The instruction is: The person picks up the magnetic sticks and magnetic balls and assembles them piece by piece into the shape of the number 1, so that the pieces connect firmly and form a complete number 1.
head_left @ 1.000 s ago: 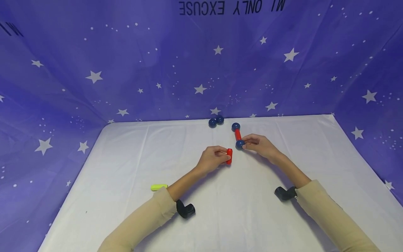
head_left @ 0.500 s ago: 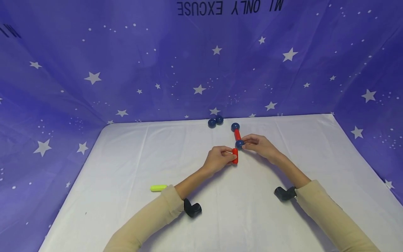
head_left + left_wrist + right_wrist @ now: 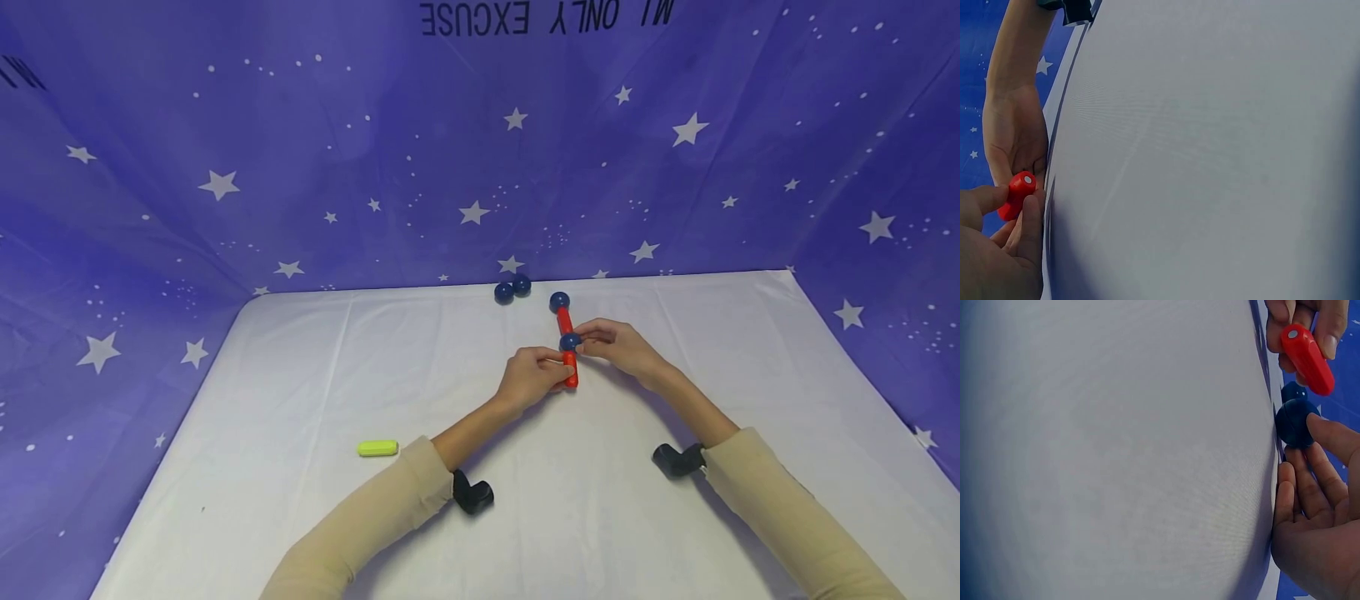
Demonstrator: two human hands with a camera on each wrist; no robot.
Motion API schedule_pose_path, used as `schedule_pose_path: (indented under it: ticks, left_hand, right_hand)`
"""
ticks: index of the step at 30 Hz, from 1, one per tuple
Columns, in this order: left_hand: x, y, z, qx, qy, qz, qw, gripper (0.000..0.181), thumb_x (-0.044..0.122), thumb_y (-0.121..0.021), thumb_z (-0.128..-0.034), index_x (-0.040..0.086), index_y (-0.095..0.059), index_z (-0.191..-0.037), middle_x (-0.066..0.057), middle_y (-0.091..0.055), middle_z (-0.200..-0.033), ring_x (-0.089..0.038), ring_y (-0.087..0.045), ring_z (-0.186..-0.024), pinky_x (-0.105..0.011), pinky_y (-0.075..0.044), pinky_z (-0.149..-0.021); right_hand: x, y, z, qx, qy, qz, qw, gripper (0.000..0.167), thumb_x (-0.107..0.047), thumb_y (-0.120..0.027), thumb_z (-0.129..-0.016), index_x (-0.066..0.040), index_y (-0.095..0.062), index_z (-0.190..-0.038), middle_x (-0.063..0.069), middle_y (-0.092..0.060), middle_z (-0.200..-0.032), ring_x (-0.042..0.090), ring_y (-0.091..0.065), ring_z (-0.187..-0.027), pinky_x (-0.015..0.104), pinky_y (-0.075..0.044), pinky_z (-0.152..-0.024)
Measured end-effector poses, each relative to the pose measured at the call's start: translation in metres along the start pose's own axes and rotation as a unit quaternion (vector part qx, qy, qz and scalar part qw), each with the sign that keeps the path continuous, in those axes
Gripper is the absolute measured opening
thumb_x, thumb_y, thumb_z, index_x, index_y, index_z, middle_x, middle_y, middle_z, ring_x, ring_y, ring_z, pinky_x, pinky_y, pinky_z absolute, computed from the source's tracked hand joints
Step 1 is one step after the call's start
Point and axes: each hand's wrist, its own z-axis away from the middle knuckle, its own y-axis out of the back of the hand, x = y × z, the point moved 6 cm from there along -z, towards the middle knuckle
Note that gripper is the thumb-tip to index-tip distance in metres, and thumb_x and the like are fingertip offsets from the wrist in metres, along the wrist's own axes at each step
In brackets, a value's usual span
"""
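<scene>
My left hand pinches a red magnetic rod between thumb and fingers; a small silvery disc shows in its end. My right hand holds a blue ball, its thumb against one side in the right wrist view. From that ball a second red rod runs back to another blue ball. In the head view the held rod lines up with the near ball and seems to meet it; whether they touch, I cannot tell.
Two more blue balls lie together near the back edge of the white-covered table. A yellow-green rod lies left of the left forearm. Behind the table hangs a purple, star-printed cloth. Both wrists wear black camera mounts.
My left hand has moved right with the red rod, bringing it from beside the near blue ball to right in front of it. My right hand has stayed at the ball.
</scene>
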Motion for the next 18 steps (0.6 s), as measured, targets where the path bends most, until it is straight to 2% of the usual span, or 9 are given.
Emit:
schedule_pose_path:
  ticks: [9,18]
  left_hand:
    - [-0.0007,-0.0040,-0.0025,0.007,-0.006,-0.010,0.9999,0.020,0.007,-0.074,-0.0881,-0.004,-0.073,-0.104,-0.005,-0.074,-0.081,-0.014,-0.071,-0.071,-0.023,-0.057,-0.065]
    - [-0.0023,-0.0065,-0.0069,0.013,0.001,-0.009,0.9999,0.019,0.009,-0.075,-0.0885,-0.004,-0.072,-0.101,-0.004,-0.074,-0.079,-0.013,-0.071,-0.068,-0.023,-0.057,-0.064]
  right_hand:
    - [0.0018,0.0013,-0.0007,0.001,0.000,-0.005,1.0000,0.041,-0.018,-0.071,-0.094,0.000,-0.062,-0.129,0.018,-0.066,-0.123,0.032,-0.056,-0.118,0.050,-0.037,-0.104]
    - [0.0017,0.0011,-0.0003,-0.002,-0.001,-0.014,0.9999,0.039,-0.017,-0.071,-0.094,-0.001,-0.062,-0.129,0.018,-0.066,-0.123,0.032,-0.056,-0.119,0.049,-0.036,-0.106]
